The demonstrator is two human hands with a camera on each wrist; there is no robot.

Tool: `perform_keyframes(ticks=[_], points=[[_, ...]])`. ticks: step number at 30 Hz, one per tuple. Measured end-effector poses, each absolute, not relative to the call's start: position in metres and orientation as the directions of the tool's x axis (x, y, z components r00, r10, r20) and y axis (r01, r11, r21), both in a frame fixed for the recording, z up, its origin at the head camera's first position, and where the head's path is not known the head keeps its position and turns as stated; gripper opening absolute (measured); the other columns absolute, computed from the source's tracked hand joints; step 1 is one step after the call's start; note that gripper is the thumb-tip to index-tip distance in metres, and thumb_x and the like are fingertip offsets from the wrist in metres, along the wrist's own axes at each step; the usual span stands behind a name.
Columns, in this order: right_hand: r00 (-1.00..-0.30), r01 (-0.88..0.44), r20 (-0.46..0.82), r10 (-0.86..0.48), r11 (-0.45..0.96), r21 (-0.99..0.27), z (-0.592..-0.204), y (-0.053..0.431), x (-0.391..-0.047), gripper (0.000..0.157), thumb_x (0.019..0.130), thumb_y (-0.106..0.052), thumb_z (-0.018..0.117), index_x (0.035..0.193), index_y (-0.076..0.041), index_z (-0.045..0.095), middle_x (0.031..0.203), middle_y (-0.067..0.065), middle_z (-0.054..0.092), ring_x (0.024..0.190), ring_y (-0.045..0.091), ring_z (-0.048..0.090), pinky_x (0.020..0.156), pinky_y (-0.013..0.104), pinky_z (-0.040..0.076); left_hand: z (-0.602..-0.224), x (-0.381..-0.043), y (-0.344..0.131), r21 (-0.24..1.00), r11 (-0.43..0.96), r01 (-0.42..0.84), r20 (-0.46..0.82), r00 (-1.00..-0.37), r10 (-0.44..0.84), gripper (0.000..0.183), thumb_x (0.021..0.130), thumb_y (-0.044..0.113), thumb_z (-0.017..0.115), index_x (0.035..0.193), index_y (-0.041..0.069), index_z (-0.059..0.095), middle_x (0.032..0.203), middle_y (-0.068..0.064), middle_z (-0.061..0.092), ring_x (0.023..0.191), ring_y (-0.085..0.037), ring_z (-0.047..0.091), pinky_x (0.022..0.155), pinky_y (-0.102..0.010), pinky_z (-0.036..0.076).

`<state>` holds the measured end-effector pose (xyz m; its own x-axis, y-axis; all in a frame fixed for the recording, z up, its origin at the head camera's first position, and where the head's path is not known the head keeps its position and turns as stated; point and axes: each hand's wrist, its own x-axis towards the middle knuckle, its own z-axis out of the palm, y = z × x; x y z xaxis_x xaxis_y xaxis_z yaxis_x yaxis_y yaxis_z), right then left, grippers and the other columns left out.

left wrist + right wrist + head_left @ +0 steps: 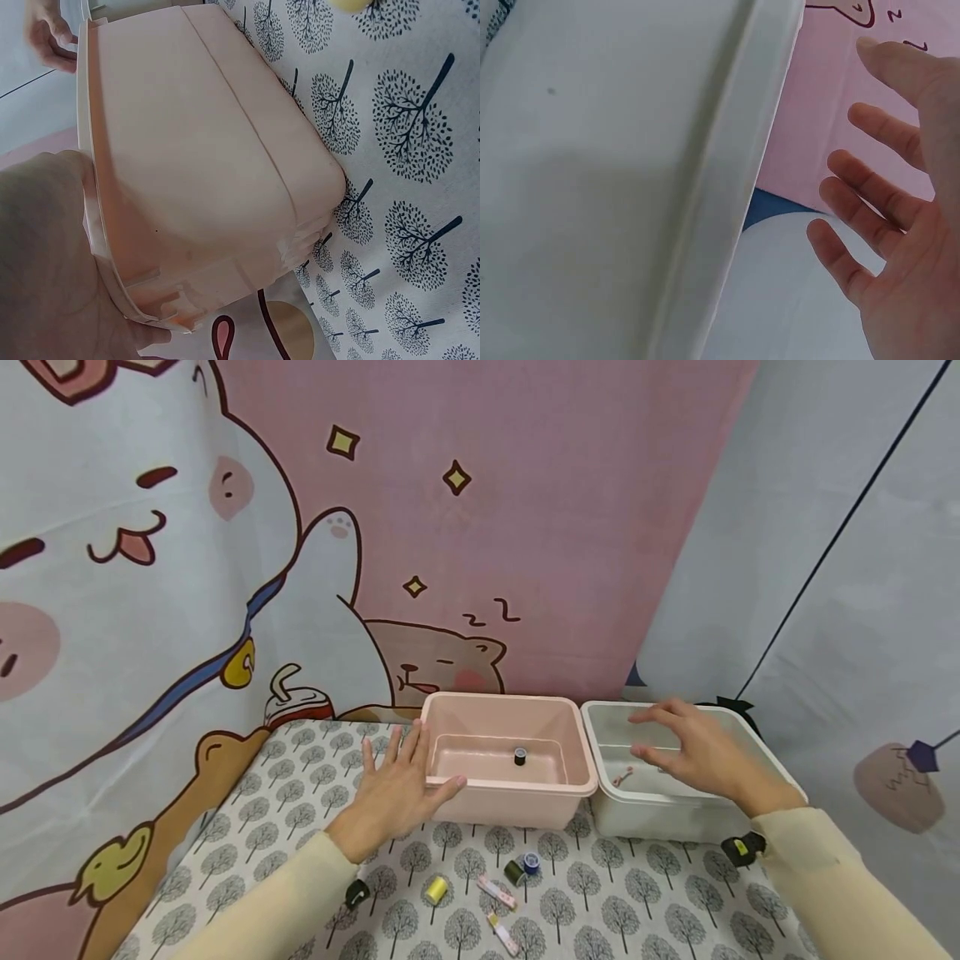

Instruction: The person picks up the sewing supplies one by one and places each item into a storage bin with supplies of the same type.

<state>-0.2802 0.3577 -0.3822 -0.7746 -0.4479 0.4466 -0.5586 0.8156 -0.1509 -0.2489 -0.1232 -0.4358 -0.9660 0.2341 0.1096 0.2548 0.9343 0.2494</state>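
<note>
My left hand [393, 789] rests at the left front corner of a pink plastic bin [495, 802], its fingers straight and spread. In the left wrist view, that hand [52, 255] lies along the rim of the pink bin [187, 135]. A small dark thread spool [520, 757] stands inside the bin. Over the pale grey-white bin [675, 818] hovers my right hand [697, 747], fingers apart and holding nothing. The right wrist view has this hand [907, 195] beyond the white bin's rim [727, 165]. A small pinkish piece [622, 777] lies in the white bin.
On the tree-print cloth [315, 827] before the bins lie a yellow spool [436, 890], a dark green spool [514, 872], a blue spool [531, 862] and two slim pink-and-white pieces, one upper [497, 892], one lower [502, 935]. A cartoon-print curtain [525, 527] hangs behind.
</note>
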Motion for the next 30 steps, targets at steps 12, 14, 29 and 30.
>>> perform_keyframes(ticks=[12,14,29,30], points=[[-0.682,-0.644,0.541,-0.492,0.754,-0.125,-0.397,0.339,-0.254,0.051,0.089,-0.022,0.103,0.136,-0.017,0.084,0.133,0.004,0.080,0.123,0.030,0.078,0.101,0.053,0.061,-0.434,-0.248,-0.123,0.232,0.935,0.267,0.124,-0.962,0.244,0.119,0.110,0.091,0.038,0.187,0.005,0.010,0.196,-0.015,0.009,0.184,-0.047,0.009,0.141,-0.086,-0.003],[-0.687,-0.641,0.536,-0.490,0.757,-0.130,-0.398,0.335,-0.248,0.050,0.090,-0.023,0.103,0.136,-0.018,0.083,0.135,0.003,0.079,0.125,0.030,0.077,0.101,0.054,0.062,-0.435,-0.248,-0.123,0.229,0.936,0.266,0.119,-0.962,0.244,0.119,0.110,0.091,0.038,0.187,0.006,0.009,0.196,-0.015,0.008,0.184,-0.046,0.008,0.141,-0.086,-0.003],[-0.700,-0.648,0.502,-0.508,0.747,-0.149,-0.414,0.306,-0.207,0.055,0.092,-0.026,0.101,0.143,-0.020,0.081,0.146,0.004,0.076,0.132,0.033,0.077,0.107,0.062,0.066,-0.435,-0.250,-0.123,0.235,0.937,0.259,0.111,-0.965,0.239,0.117,0.111,0.089,0.042,0.187,0.005,0.012,0.197,-0.015,0.008,0.184,-0.046,0.006,0.141,-0.086,-0.005],[-0.694,-0.655,0.504,-0.515,0.741,-0.145,-0.415,0.305,-0.205,0.056,0.092,-0.025,0.102,0.143,-0.020,0.081,0.146,0.004,0.077,0.131,0.032,0.077,0.107,0.061,0.066,-0.435,-0.250,-0.123,0.233,0.938,0.258,0.108,-0.965,0.239,0.118,0.110,0.090,0.040,0.187,0.005,0.012,0.197,-0.015,0.008,0.184,-0.046,0.005,0.141,-0.086,-0.005]])
